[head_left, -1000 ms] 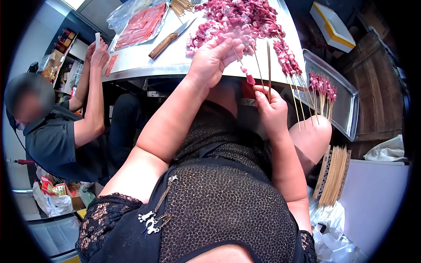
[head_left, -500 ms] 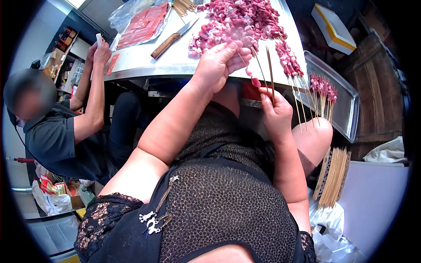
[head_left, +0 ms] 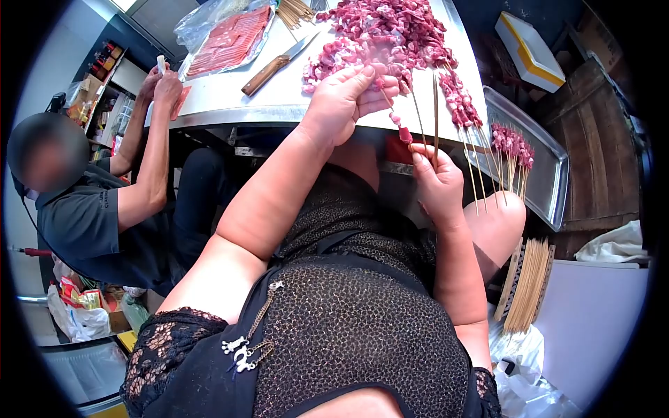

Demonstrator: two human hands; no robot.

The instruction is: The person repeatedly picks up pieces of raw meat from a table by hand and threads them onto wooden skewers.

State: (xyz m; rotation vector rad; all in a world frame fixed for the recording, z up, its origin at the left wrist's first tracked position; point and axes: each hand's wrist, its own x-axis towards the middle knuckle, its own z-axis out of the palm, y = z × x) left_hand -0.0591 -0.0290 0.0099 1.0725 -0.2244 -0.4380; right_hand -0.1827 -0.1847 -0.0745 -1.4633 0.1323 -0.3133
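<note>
My right hand (head_left: 439, 182) grips several thin wooden skewers near the table's front edge. One of them carries small meat pieces (head_left: 405, 134) and slants up toward my left hand. The fingers of my left hand (head_left: 352, 97) are curled at that skewer's upper end, around a small piece of meat (head_left: 380, 83). Behind it lies a large pile of cut raw meat (head_left: 390, 31). Threaded meat skewers (head_left: 461, 101) rest on the table's right edge, their bare sticks jutting out over it.
A knife (head_left: 267, 74) and a bag of sliced meat (head_left: 230, 45) lie on the table (head_left: 279, 111). More skewers (head_left: 513, 148) sit on a metal tray (head_left: 557, 188). Bare sticks (head_left: 529, 285) stand at right. A co-worker (head_left: 90, 202) sits at left.
A small meat piece now shows on the skewer's upper end at my left fingers. My right hand has shifted slightly right. The co-worker's hands have moved and now have a red strip by them.
</note>
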